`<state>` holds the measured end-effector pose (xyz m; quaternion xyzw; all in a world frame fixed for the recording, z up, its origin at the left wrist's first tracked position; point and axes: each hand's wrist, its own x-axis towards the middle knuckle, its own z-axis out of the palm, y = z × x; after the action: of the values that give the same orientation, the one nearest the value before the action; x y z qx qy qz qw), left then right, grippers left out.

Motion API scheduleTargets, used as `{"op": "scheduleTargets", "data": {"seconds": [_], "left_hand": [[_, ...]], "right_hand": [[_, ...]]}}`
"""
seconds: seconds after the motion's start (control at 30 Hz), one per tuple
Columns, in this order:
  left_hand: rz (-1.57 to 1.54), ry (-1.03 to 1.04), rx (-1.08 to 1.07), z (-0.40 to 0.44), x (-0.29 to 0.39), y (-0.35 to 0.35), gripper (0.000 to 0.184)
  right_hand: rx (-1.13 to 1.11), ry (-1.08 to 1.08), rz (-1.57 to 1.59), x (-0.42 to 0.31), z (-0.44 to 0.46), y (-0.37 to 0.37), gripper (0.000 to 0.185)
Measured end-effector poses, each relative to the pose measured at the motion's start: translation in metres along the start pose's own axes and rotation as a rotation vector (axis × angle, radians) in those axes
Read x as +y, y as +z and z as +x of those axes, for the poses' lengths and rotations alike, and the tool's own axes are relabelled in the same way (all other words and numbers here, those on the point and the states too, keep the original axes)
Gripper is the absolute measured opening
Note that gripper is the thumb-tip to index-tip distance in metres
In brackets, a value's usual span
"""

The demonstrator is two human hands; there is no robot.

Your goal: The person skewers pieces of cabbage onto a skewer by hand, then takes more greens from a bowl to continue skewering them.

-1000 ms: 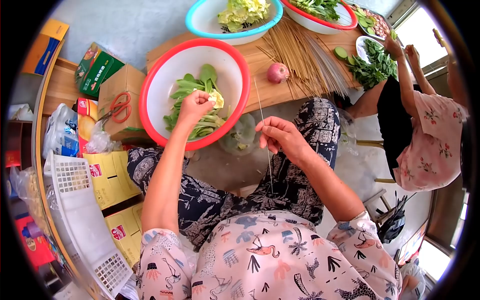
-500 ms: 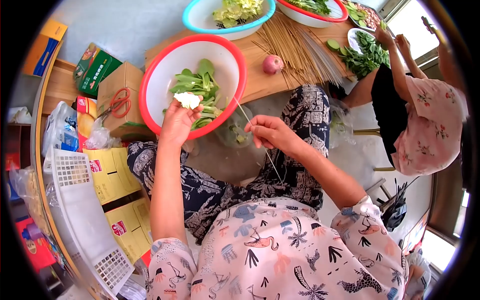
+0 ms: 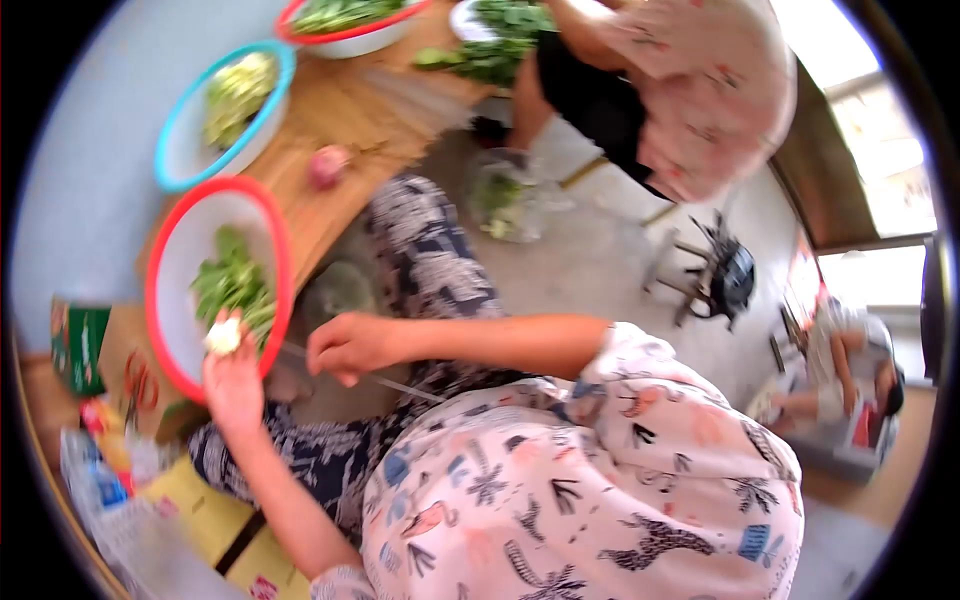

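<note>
My left hand (image 3: 234, 382) is closed round a small pale, whitish leafy vegetable piece (image 3: 223, 336), held over the near rim of a red-rimmed white basin (image 3: 168, 255). Green leafy stalks (image 3: 236, 282) lie inside that basin. To the right of it, my right hand (image 3: 352, 345) pinches a thin skewer (image 3: 405, 388), which slants across above my lap. The skewer's tip points toward the left hand and looks apart from the vegetable piece, though blur softens both.
On the wooden table (image 3: 310, 215) are a red onion (image 3: 328, 166), a blue-rimmed basin (image 3: 165, 150) and another red-rimmed basin (image 3: 365, 42) of greens. A person in a pink top (image 3: 715, 100) sits nearby; another person (image 3: 845, 350) sits farther right. Yellow boxes (image 3: 200, 510) stand left.
My view has swung to the right, so the table and basins appear farther left and another seated person shows. Both hands keep their hold on the vegetable piece and skewer.
</note>
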<state>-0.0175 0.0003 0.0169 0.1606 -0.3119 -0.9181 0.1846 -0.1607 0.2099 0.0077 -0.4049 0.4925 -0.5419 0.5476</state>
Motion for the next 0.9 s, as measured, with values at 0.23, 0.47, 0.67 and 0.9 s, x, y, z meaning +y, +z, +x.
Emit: {"op": "scheduleTargets", "data": {"seconds": [0.23,0.47,0.67,0.9], "left_hand": [[0.167,-0.015,0.119,-0.008,0.005,0.005,0.052],[0.332,-0.031,0.178,-0.011,0.004,-0.004,0.044],[0.353,-0.034,0.184,-0.009,0.020,-0.014,0.046],[0.262,0.041,0.219,-0.009,0.016,-0.044,0.040]], "right_hand": [[0.058,-0.009,0.009,0.011,0.005,0.012,0.014],[0.087,-0.068,0.020,0.003,-0.002,0.011,0.013],[0.075,-0.127,0.071,0.010,-0.004,0.011,0.014],[0.043,0.065,0.077,0.009,0.001,0.024,0.014]]}}
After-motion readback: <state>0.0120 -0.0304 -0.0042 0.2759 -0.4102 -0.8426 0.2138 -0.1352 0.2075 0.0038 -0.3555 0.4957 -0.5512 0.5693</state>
